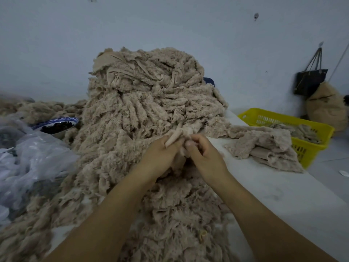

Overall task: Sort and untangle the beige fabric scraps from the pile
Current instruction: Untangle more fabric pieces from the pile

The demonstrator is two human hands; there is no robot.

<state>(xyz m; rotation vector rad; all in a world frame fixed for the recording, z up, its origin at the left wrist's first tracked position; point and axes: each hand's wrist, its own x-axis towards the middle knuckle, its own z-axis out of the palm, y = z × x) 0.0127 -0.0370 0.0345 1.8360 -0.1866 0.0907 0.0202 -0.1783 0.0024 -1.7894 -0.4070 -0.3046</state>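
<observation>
Beige scrap (pixel 174 138) — between left hand (pixel 162 151), right hand (pixel 204 154)

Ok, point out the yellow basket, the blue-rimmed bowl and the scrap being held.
yellow basket (pixel 309 149): head view, on its near slotted wall.
blue-rimmed bowl (pixel 71 120): head view, on the right part of the rim.
held scrap (pixel 174 138): head view, on its smooth upper fold.

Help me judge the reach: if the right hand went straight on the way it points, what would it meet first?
The right hand points away and slightly left, into the beige scrap it pinches with the left hand; just behind, probably the pile, though depth is unclear.
</observation>
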